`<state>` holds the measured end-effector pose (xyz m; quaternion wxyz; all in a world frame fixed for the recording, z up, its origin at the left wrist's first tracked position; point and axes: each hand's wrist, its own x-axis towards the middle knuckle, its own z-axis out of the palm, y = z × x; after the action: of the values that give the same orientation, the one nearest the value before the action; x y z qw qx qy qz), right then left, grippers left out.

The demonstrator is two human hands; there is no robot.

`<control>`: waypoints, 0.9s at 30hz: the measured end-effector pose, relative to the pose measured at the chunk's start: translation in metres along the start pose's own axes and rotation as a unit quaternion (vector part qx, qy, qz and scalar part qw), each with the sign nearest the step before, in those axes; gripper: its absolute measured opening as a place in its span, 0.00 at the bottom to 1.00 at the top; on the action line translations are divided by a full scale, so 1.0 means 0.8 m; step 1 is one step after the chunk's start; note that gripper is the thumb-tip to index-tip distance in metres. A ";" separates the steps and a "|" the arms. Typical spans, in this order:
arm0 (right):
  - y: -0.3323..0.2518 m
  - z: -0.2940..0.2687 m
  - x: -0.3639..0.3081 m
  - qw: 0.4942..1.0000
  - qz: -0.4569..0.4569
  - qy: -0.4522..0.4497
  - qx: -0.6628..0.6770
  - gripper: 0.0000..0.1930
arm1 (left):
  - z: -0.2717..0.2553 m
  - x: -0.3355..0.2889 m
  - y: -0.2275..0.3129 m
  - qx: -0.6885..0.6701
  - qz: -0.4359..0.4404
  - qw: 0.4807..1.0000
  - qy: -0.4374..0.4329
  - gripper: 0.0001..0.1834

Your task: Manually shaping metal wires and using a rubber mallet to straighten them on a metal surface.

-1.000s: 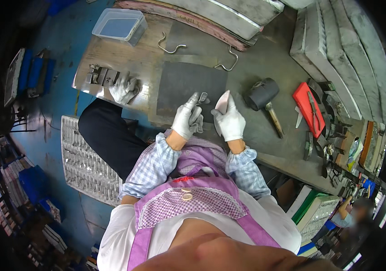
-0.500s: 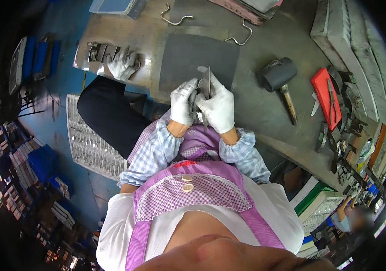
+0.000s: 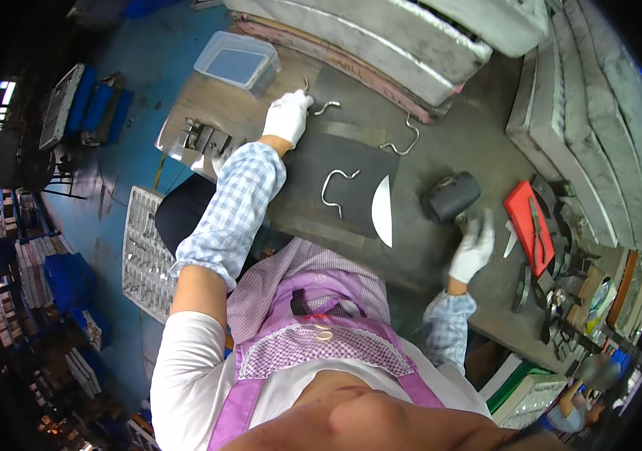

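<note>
Head view: both white-gloved hands are apart; half a second ago they were together over the worker's lap, holding metal pieces.
Left hand (image 3: 288, 118): bunched over the middle of the far hook (image 3: 327, 107), whose ends show either side of the glove; I cannot tell whether the fingers grasp it.
Right hand (image 3: 473, 248): blurred, just below the mallet (image 3: 450, 197) head, over its handle; whether the fingers clench the handle cannot be told.
Mat hook (image 3: 332, 194): released, lying on the dark mat (image 3: 302, 177), nearer the worker than the left fingers and to their right.
Half-moon piece (image 3: 383, 214): let go too, flat at the mat's right edge, between the two hands and closer to the right fingers.
Third hook (image 3: 405, 139): on the bench, right of the left fingers, beyond the half-moon piece.
Plastic tub (image 3: 264, 75): beyond the left fingers, to their left.
Pliers (image 3: 539, 233): on a red case (image 3: 516, 207), right of the right fingers.
What changed: the pieces have gone from hands to mat, which, I judge, frees both hands for other pieces or tools.
</note>
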<state>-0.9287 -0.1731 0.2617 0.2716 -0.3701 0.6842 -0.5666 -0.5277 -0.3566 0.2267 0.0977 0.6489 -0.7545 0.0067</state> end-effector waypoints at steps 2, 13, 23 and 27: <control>0.038 -0.012 -0.005 0.792 -0.354 -0.028 -0.496 0.23 | -0.017 -0.019 -0.019 -0.086 0.021 0.996 -0.034 0.11; -0.213 0.122 -0.011 0.860 0.174 -0.427 0.219 0.12 | -0.003 -0.149 0.019 -0.241 0.002 0.970 0.018 0.06; -0.063 0.079 0.013 0.800 -0.362 -0.302 -0.371 0.07 | -0.031 -0.138 0.028 -0.187 0.011 0.981 -0.047 0.15; -0.063 -0.018 0.030 0.768 -0.263 -0.115 -0.572 0.13 | -0.042 -0.152 0.046 -0.420 -0.242 0.869 -0.103 0.15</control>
<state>-0.9443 -0.1888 0.3154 -0.0740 -0.6850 0.7211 -0.0726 -0.5421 -0.2270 0.2447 0.2819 0.7056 -0.5114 -0.4014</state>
